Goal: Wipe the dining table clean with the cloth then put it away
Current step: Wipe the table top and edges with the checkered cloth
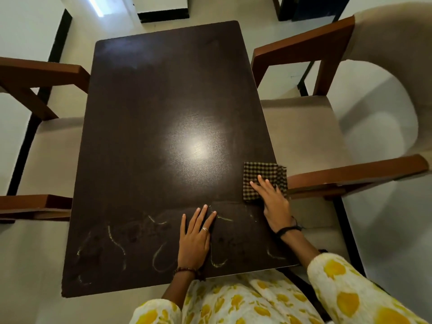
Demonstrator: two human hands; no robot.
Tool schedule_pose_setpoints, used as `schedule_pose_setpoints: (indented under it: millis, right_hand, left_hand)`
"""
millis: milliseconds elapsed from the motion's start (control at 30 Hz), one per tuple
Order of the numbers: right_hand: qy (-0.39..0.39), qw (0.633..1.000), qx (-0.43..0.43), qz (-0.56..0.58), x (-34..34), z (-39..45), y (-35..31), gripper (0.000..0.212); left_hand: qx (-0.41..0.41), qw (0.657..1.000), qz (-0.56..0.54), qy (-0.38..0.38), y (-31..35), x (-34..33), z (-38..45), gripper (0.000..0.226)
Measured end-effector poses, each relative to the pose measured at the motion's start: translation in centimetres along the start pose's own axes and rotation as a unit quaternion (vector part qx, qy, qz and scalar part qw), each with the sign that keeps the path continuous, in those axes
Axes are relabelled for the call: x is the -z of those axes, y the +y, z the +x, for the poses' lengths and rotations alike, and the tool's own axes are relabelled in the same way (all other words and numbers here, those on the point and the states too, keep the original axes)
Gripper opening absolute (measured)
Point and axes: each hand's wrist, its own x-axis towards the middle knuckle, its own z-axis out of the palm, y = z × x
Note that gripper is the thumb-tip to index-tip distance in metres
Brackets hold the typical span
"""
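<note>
The worktop (163, 101) is coloured dark brown and marked with pale yellowish streaks (117, 242). The cloth (264, 176) is checked in dark brown and tan. The sleeves (346, 288) are patterned with yellow blotches on white. The chairs (304, 47) are framed in reddish brown and cushioned in beige.

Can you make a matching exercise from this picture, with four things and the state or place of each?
Things:
1. cloth
2. left hand
3. right hand
4. marks

States or places:
A. flat on the bare table
B. pressing on the cloth
C. checked, at the table's right edge
D. pale curves along the near end

Pairs: 1-C, 2-A, 3-B, 4-D
</note>
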Motion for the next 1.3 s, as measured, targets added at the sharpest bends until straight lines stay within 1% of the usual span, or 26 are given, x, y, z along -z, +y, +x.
schedule_pose_setpoints:
  millis: [133,200,267,333,367,400,467,500,533,633,700,833,900,933,1067,1200,1300]
  right_hand:
    - [-0.011,1.000,-0.002,-0.009,-0.5,-4.8,0.2,0.091]
    - [-0.030,1.000,-0.002,-0.005,-0.6,-6.5,0.7,0.093]
    - [-0.053,0.998,-0.006,0.024,-0.3,-6.9,0.8,0.088]
    - [-0.067,0.996,0.001,0.056,0.7,-6.2,0.6,0.076]
    - [-0.086,0.995,0.008,0.060,1.3,-5.6,0.7,0.072]
    - [-0.115,0.992,0.013,0.046,1.6,-4.9,0.9,0.072]
    - [-0.177,0.984,0.016,-0.004,1.4,-3.8,1.4,0.088]
    - [-0.183,0.983,0.017,-0.027,1.3,-3.4,1.5,0.094]
    - [-0.168,0.984,0.023,-0.052,1.1,-3.2,1.5,0.095]
    - [-0.175,0.981,0.012,-0.077,0.5,-3.3,1.5,0.090]
    - [-0.172,0.982,-0.010,-0.075,0.4,-3.5,0.8,0.085]
    - [-0.116,0.987,-0.073,-0.082,-1.3,-3.5,-3.0,0.073]
    - [-0.099,0.988,-0.071,-0.092,-2.9,-3.3,-6.0,0.066]
    - [-0.107,0.988,-0.066,-0.095,-3.5,-3.1,-7.5,0.066]
    - [-0.106,0.990,-0.028,-0.093,-6.6,-2.3,-13.6,0.069]
    - [-0.103,0.990,0.023,-0.091,-9.6,-1.7,-20.2,0.085]
    - [-0.106,0.989,0.050,-0.089,-10.8,-1.5,-23.0,0.089]
  left_hand:
    - [0.013,1.000,-0.005,-0.015,0.2,0.3,0.1,0.053]
    - [0.014,1.000,0.000,-0.016,0.4,0.5,0.2,0.054]
    - [0.007,1.000,0.006,-0.016,0.3,0.7,0.1,0.057]
    - [0.010,1.000,-0.003,-0.009,0.1,0.8,-0.2,0.056]
    - [0.017,1.000,-0.009,-0.004,-0.1,0.9,-0.4,0.054]
    - [0.023,1.000,-0.009,0.001,-0.4,1.0,-0.7,0.052]
    - [0.033,0.999,-0.003,0.002,-1.2,1.3,-1.5,0.048]
    - [0.037,0.999,0.003,0.000,-1.7,1.4,-1.9,0.047]
    - [0.041,0.999,0.010,-0.003,-2.2,1.5,-2.3,0.046]
    - [0.063,0.998,0.022,-0.003,-4.1,2.0,-3.4,0.048]
    - [0.086,0.996,0.021,0.003,-5.4,2.3,-4.2,0.050]
    - [0.131,0.991,0.006,0.016,-7.1,2.6,-5.3,0.051]
    - [0.136,0.991,0.002,0.018,-7.5,2.5,-5.6,0.051]
    - [0.131,0.991,0.000,0.018,-7.6,2.5,-5.7,0.051]
    - [0.093,0.996,0.008,-0.001,-9.0,3.2,-6.6,0.052]
    - [0.105,0.994,0.025,-0.007,-12.8,4.7,-8.1,0.052]
    - [0.100,0.994,0.042,-0.017,-16.4,6.0,-9.1,0.053]
